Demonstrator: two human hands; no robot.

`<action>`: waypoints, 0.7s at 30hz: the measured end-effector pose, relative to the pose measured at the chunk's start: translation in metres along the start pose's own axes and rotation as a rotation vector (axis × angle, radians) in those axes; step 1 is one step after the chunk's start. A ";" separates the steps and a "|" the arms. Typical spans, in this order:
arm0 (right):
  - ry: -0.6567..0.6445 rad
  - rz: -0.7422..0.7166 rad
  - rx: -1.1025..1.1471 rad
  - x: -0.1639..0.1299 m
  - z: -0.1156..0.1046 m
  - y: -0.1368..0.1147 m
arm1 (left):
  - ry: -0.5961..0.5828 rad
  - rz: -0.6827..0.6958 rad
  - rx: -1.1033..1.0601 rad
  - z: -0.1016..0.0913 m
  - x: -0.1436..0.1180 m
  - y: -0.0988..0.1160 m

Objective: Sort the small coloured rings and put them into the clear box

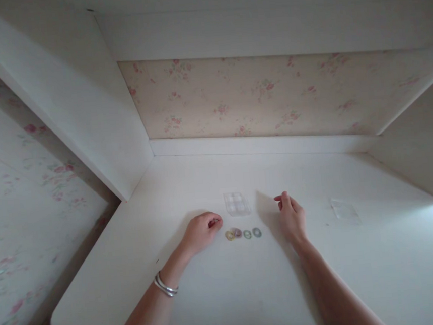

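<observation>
Left hand (201,229) loosely curled beside small rings (243,233), right hand (291,216) open, apart.

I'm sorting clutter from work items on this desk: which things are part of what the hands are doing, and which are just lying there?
In use: left hand pinching what looks like a small ring; row of four small rings beside it; clear compartment box just behind; right hand, open, holding nothing.

Lying about: clear flat lid-like piece off to the right; white desk; bracelets on the left wrist.

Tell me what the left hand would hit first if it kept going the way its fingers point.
Probably the row of small rings, starting with the yellowish one beside the left hand. The fingers are curled, so the line is uncertain; it could pass toward the clear box.
</observation>
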State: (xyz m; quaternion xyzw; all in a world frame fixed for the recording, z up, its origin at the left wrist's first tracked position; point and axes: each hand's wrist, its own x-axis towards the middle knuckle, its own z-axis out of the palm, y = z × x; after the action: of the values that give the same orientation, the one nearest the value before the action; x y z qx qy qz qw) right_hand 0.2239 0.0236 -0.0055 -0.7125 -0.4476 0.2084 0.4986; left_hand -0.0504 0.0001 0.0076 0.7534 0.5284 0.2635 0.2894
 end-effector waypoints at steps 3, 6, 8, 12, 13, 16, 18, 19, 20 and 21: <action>0.010 0.066 0.101 0.002 0.001 0.003 | -0.014 0.021 0.036 0.000 -0.002 0.003; -0.021 0.051 0.099 -0.001 0.002 -0.001 | -0.037 0.031 0.047 0.001 -0.004 0.006; -0.034 0.040 0.085 -0.002 0.003 -0.003 | -0.067 0.037 0.028 0.001 -0.007 0.009; -0.048 0.047 0.080 -0.002 0.003 -0.003 | -0.140 0.081 -0.004 0.000 -0.012 0.015; -0.053 0.049 0.076 -0.002 0.003 -0.003 | -0.151 0.102 0.001 -0.001 -0.013 0.017; -0.064 0.045 0.059 -0.001 0.003 -0.003 | -0.170 0.175 0.041 0.000 -0.014 0.019; -0.068 0.039 0.055 -0.002 0.002 -0.004 | -0.167 0.198 0.078 0.001 -0.014 0.018; -0.071 0.036 0.056 -0.002 0.002 -0.004 | -0.165 0.198 0.098 0.002 -0.013 0.018; -0.075 0.032 0.059 -0.002 0.002 -0.005 | -0.163 0.196 0.119 0.003 -0.013 0.018; -0.079 0.026 0.061 -0.002 0.002 -0.005 | -0.160 0.193 0.140 0.004 -0.013 0.018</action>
State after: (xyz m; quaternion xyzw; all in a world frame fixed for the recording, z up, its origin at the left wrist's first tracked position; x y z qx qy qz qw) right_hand 0.2193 0.0231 -0.0023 -0.6937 -0.4513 0.2565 0.4993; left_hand -0.0402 -0.0176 0.0164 0.8377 0.4457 0.1917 0.2507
